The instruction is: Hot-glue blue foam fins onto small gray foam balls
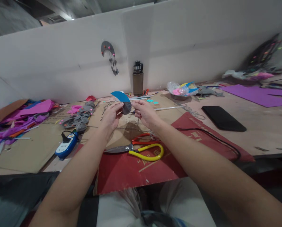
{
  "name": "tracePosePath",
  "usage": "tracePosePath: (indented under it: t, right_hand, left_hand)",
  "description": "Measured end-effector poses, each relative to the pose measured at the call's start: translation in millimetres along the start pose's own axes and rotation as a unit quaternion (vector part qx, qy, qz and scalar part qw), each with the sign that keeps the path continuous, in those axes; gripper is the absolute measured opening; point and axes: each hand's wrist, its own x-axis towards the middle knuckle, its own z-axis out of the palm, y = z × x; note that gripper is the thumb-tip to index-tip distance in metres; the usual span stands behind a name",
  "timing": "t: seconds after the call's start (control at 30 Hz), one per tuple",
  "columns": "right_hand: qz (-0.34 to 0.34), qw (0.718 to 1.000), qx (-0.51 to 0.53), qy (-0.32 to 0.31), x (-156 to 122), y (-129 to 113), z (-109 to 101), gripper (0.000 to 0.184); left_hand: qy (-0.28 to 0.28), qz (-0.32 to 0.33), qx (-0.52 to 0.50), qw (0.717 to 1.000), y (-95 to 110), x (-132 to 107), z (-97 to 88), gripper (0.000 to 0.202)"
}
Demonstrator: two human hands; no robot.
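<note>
A curved crescent piece (121,96), part bright blue and part dark grey, is held up above the work surface. My left hand (112,116) pinches its lower left side between thumb and fingers. Close to its right edge, my right hand (144,113) has its fingertips pressed together; what lies between them is too small to make out. Below the hands, large scissors (147,152) with one red and one yellow handle lie across the red cardboard (164,168). Thin grey thread (141,130) trails over the brown cardboard beneath my right hand.
A blue and white power strip (66,145), grey felt ornaments (77,118) and colourful scraps (25,116) lie left. A dark bottle (138,80) stands at the wall. Right are a foil bowl (182,94), black phone (223,118) and purple sheet (252,93). A crescent ornament (108,49) hangs behind.
</note>
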Motion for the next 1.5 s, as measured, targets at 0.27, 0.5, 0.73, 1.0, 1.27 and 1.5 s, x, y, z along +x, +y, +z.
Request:
tracePosePath:
  t: [0.27,0.5,0.73,1.0,1.27,1.5]
  right_hand:
    - [0.007,1.000,0.000,-0.003,-0.1,-3.4,-2.6,0.026]
    - [-0.002,1.000,-0.002,-0.009,-1.8,-6.2,-3.9,0.022]
    - [-0.013,0.999,-0.033,0.007,-2.9,-7.0,-3.7,0.021]
    - [-0.028,0.995,-0.094,0.030,1.6,-2.8,-6.4,0.023]
    - [-0.039,0.993,-0.107,0.027,2.2,-1.2,-6.1,0.021]
    - [-0.057,0.993,-0.100,-0.007,0.8,-1.4,-3.6,0.020]
  left_hand:
    - [-0.012,-0.018,-0.023,0.999,0.6,1.7,-0.2,0.014]
    - [-0.031,-0.031,-0.015,0.999,1.2,1.5,-1.5,0.012]
    - [-0.032,-0.003,0.007,0.999,-1.9,8.3,-6.4,0.014]
    - [-0.012,-0.024,-0.008,1.000,-3.9,6.0,-5.8,0.018]
    - [-0.003,-0.051,-0.015,0.999,-1.7,5.5,-4.7,0.015]
    - [-0.015,-0.033,-0.046,0.998,2.5,-0.2,4.4,0.007]
